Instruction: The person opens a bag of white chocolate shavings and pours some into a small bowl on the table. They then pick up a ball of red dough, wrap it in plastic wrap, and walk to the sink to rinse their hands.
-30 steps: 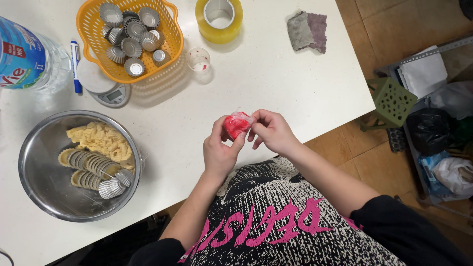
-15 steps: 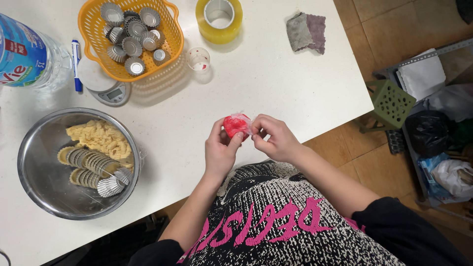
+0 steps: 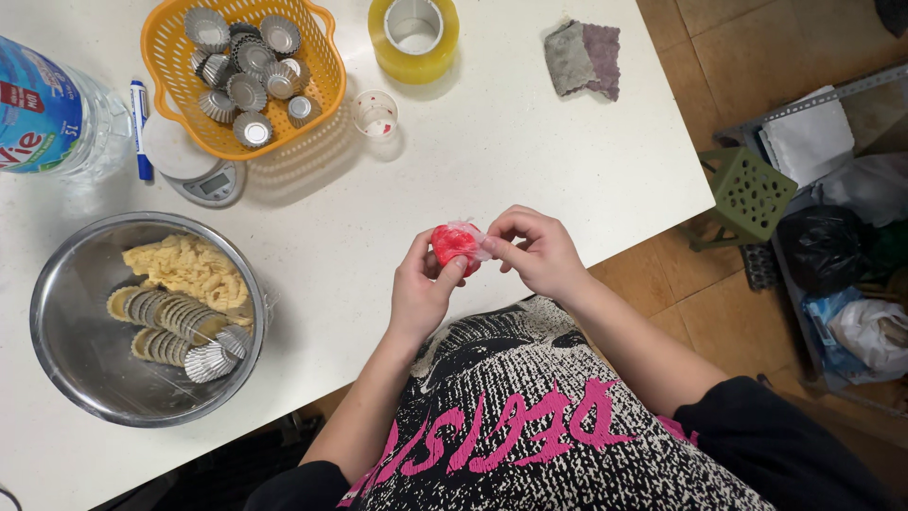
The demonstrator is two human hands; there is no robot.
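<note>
Seen from above, a person in a black-and-white knitted top with pink lettering sits at the near edge of a white table and holds a small red lump in thin clear wrapping between both hands, just above the table's front edge. The left hand cups the lump from below, its thumb and fingers closed around the red mass. The right hand touches the lump's right side, with its fingertips pinched together on a loose fold of the clear wrapping. To the left on the table stands a round shiny steel bowl that holds a heap of pale yellow crumbly dough and rows of small fluted metal tart moulds stacked on their sides. At the far side is an orange plastic basket with handles, filled with more empty fluted metal moulds. Just beside the basket lies a small digital kitchen scale, partly under the basket's edge, and left of that a blue-and-white marker pen and a large clear plastic water bottle with a blue label. A small clear cup stands right of the basket, a wide roll of yellowish tape lies beyond it, and a grey and purple folded cloth lies near the far right corner. On the tiled floor to the right stands a green perforated stool.
</note>
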